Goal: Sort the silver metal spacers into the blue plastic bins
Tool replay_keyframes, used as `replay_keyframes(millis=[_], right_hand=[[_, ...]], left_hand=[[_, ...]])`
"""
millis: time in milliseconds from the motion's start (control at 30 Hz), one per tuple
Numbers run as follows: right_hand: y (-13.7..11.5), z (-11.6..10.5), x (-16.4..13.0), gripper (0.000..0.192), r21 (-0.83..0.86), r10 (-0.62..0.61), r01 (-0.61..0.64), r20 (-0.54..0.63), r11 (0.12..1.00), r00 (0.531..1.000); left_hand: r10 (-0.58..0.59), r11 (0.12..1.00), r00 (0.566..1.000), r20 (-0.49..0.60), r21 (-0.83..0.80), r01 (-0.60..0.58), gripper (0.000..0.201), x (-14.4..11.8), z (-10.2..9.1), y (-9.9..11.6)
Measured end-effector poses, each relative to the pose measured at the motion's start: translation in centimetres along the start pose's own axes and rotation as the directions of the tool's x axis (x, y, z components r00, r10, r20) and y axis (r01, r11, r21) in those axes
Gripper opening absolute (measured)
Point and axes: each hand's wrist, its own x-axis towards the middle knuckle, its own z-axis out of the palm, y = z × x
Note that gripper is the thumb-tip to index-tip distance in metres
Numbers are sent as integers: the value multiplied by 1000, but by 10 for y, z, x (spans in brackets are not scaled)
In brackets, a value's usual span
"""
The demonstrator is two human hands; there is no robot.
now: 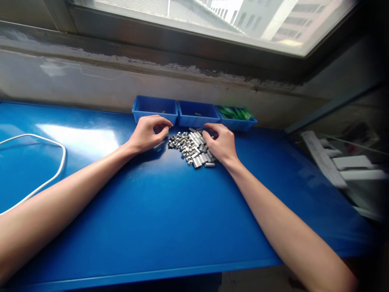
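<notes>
Right hand [221, 142] grip loose on metal parts [192, 147], left hand [148, 132] grip curled, contents unclear

Silver metal pieces [191, 148], 3 blue trays [154, 106] (1 with green contents [235, 112]), white cable [45, 162]

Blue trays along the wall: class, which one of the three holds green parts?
The rightmost blue tray, nearest the right hand. The middle tray and left tray look almost empty.
</notes>
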Motion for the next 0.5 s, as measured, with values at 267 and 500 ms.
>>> replay_keyframes(millis=[267, 500], right_hand=[[4, 1, 1, 25, 18, -17, 16, 53, 1000, 998], [5, 0, 2, 26, 139, 47, -55, 63, 989, 997]], left_hand=[[38, 999, 998, 59, 26, -39, 26, 0, 1, 0], [45, 999, 998, 50, 22, -46, 26, 1, 0, -1]])
